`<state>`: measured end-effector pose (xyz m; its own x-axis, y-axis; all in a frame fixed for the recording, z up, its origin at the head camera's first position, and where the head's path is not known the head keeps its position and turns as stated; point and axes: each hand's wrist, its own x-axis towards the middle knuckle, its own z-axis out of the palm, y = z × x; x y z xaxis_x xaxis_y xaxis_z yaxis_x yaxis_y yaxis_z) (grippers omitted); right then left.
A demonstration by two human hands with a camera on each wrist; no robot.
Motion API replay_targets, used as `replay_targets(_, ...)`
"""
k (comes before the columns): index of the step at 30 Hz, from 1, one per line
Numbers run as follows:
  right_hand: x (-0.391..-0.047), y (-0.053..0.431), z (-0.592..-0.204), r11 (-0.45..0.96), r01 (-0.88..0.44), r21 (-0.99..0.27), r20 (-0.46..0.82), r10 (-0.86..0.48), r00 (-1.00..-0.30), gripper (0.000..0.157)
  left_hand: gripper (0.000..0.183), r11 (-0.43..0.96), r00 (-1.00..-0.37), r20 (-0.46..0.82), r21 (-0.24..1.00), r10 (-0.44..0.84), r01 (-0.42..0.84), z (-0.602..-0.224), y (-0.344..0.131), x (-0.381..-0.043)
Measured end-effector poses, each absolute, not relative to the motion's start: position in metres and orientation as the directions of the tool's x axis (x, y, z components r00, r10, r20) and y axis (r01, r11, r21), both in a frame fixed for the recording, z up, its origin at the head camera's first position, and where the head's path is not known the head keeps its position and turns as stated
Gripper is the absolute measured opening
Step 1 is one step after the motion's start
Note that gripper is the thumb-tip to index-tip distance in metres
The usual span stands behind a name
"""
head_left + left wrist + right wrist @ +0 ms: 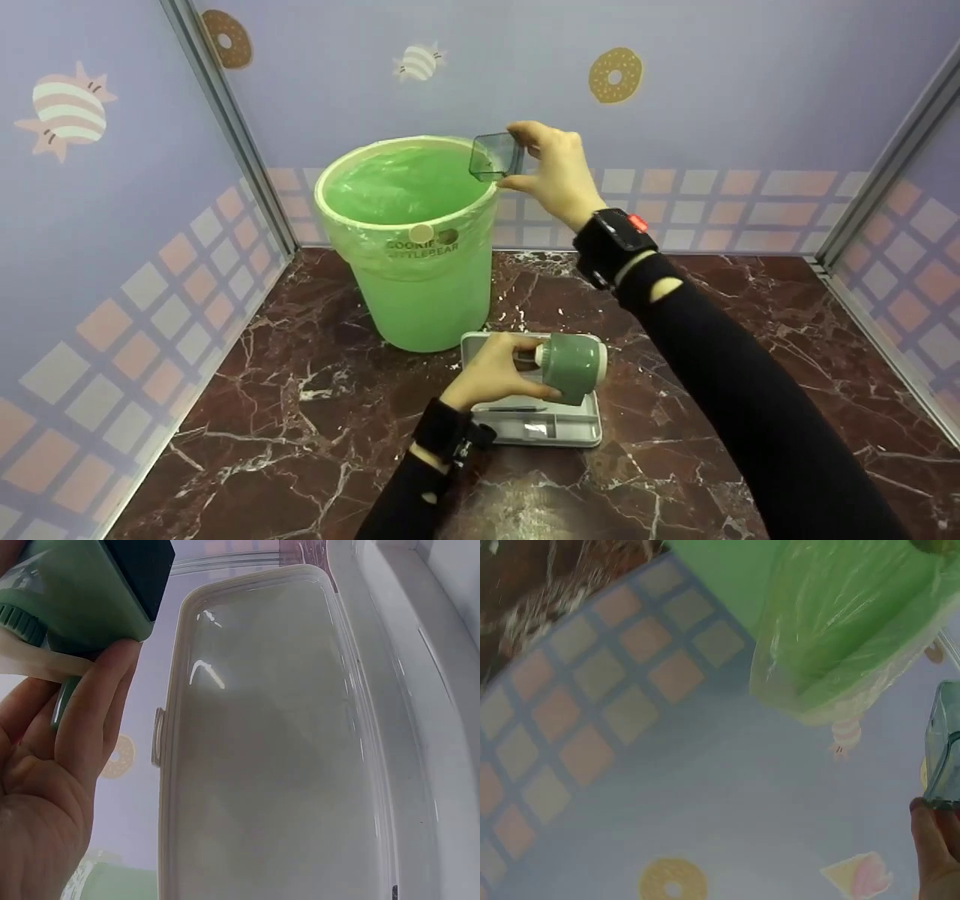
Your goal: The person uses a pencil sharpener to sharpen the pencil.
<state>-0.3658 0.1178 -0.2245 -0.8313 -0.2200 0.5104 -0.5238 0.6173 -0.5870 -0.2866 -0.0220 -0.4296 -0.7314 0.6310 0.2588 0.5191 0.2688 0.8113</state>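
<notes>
My right hand (561, 169) pinches a small clear tinted box (489, 156), its open side turned toward the bin, at the right rim of the green trash bin (427, 304). In the right wrist view this clear box (946, 746) shows only at the edge, with fingertips at its corner. Lower down, my left hand (491, 373) grips a green pencil sharpener (574, 367) lying on its side in the air, over an open white pencil case (585, 431). The left wrist view shows the sharpener (82, 600) close to the pale case (262, 735).
A clear plastic liner (840, 630) hangs over the bin's rim. Small pale bits (517, 309) lie scattered on the dark red marbled table (315, 450) between bin and case. Patterned walls (720, 112) close off the back and both sides.
</notes>
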Motion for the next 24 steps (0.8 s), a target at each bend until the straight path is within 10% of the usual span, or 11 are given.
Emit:
replay_targets(12, -0.335, 0.185, -0.264, 0.338, -0.451, -0.826, 0.424, -0.155, -0.892, 0.068, 0.061, 0.282, -0.751, 0.295, 0.797, 0.591, 0.535, -0.424, -0.033, -0.293)
replay_targets(24, -0.288, 0.246, -0.331, 0.384, -0.368, -0.847, 0.354, -0.11, -0.929, 0.068, 0.055, 0.215, -0.787, 0.332, 0.841, 0.521, 0.497, -0.414, -0.051, -0.295)
